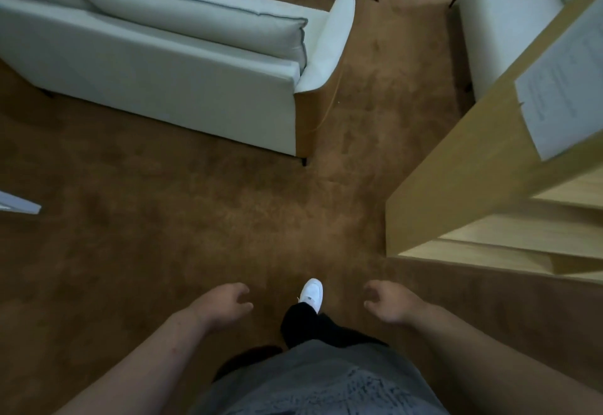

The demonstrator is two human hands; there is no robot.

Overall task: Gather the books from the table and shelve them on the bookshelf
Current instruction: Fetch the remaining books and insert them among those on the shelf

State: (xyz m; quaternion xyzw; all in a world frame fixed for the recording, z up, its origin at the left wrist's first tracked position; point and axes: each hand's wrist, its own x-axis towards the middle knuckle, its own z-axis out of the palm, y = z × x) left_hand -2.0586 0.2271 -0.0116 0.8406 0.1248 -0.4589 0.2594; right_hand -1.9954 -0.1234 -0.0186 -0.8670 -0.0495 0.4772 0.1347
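Beside the wooden bookshelf (pixel 456 160), I walk the carpet (pixel 163 219) with left hand (pixel 225 303) and right hand (pixel 388 302) loose and empty (no books or desk visible); best to find the desk first.

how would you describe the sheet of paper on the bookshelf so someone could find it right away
Start at the light wooden bookshelf on the right, by the brown carpet. The sheet of paper lies on its top surface at the right edge of view. It is the only white, printed thing on the wood.
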